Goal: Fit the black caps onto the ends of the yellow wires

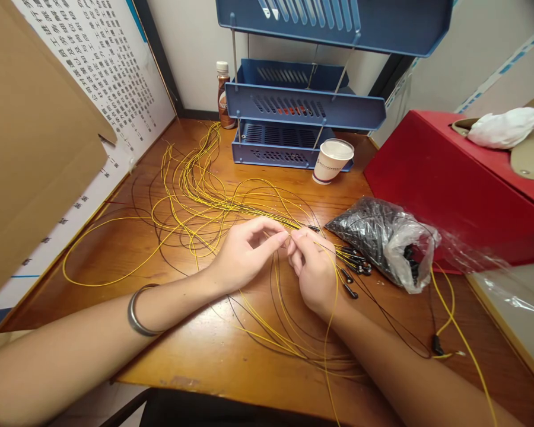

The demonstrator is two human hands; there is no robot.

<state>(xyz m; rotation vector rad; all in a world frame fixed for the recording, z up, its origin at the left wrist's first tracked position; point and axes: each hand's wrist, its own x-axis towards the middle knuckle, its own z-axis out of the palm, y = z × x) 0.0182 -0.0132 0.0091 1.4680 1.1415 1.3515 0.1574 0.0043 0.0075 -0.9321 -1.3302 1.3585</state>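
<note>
A tangle of thin yellow and black wires (pixel 191 196) sprawls across the wooden desk (pixel 213 350). My left hand (pixel 244 252) and my right hand (pixel 314 270) meet at the desk's middle, fingertips pinched together on a yellow wire. Whatever sits between the fingertips is too small to make out. Several wire ends with small black caps (pixel 353 267) lie just right of my right hand. A clear plastic bag of small black parts (pixel 378 240) rests beside them. A metal bangle (pixel 137 311) circles my left wrist.
A blue stacked paper tray (pixel 302 107) stands at the back, with a lidded paper cup (pixel 331 160) in front and a brown bottle (pixel 223 95) to its left. A red box (pixel 449 184) fills the right. Cardboard (pixel 31 148) and a printed sheet (pixel 111 77) flank the left.
</note>
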